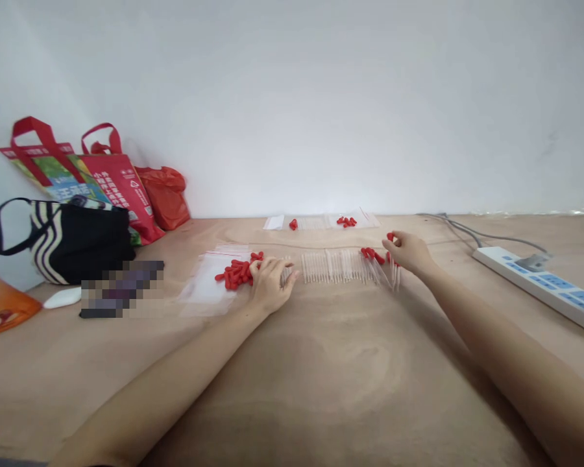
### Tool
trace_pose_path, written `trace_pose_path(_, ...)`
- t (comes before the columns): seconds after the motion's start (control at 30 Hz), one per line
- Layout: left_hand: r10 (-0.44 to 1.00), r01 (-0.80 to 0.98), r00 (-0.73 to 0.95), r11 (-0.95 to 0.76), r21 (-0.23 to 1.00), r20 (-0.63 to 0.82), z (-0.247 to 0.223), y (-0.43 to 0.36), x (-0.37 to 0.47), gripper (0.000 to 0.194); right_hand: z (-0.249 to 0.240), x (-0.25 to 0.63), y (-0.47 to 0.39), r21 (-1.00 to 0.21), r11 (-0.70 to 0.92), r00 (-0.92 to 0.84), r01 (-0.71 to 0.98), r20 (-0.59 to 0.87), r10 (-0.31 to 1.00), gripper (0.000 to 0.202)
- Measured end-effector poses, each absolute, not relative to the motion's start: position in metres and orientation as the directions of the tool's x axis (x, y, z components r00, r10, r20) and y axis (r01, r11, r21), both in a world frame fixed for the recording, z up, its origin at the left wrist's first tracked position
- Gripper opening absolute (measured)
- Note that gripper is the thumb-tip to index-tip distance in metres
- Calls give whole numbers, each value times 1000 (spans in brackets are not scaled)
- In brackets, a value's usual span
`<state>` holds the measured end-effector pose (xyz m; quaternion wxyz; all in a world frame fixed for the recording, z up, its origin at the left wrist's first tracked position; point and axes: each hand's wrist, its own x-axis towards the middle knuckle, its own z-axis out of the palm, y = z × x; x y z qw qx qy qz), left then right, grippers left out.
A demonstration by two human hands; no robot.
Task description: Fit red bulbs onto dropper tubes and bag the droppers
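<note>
My left hand (272,284) lies low over the table, its fingers loosely spread at the left end of a row of thin clear tubes (335,266). Right beside its fingertips is a pile of red bulb-shaped caps (237,274), on clear plastic bags (202,285). With thumb and fingers closed, my right hand (409,251) pinches a red bulb-shaped cap (390,237) above the row's right end. Below it, several clear tubes (394,277) stand tilted, near more red caps (371,254). Whether the pinched cap has a tube attached is unclear.
Farther back lie bags (365,218) with red caps (346,222) and tubes. A white power strip (540,279) with a grey cable is at right. Shopping bags (121,181), a black striped bag (82,240) and an orange pouch (4,305) stand at left.
</note>
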<state>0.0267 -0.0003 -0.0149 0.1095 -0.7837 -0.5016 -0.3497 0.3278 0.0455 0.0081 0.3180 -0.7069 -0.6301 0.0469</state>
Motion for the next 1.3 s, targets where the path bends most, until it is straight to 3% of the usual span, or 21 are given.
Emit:
trace_pose_path(0.1,722,911,218,-391,128,657,-15,3,23,14,-5,342,52,-333,-103,214,937,317,924,28)
trace_pose_path(0.27,751,960,138,-263,101,646,-13,5,15,16,-22,339,56,-200,-133,188,971,293,937,39)
trace_pose_path(0.5,787,982,86,-171,83,611,-12,7,8,18,-14,341,52,-238,-93,160,967,283,945,34)
trace_pose_path(0.77,796,986,75,-149,74,600,-12,6,9,17,-16,340,52,-154,-55,89,986,220,971,27)
trace_pose_path(0.97,796,991,62,-118,55,602,-14,8,8,16,-11,339,50,-178,-105,154,978,289,945,27)
trace_pose_path(1.07,798,993,59,-106,43,599,-13,10,8,17,-6,335,48,-248,-134,222,959,370,902,26)
trace_pose_path(1.3,761,972,177,-234,9,624,-15,8,22,17,-12,306,39,-506,160,143,848,507,850,16)
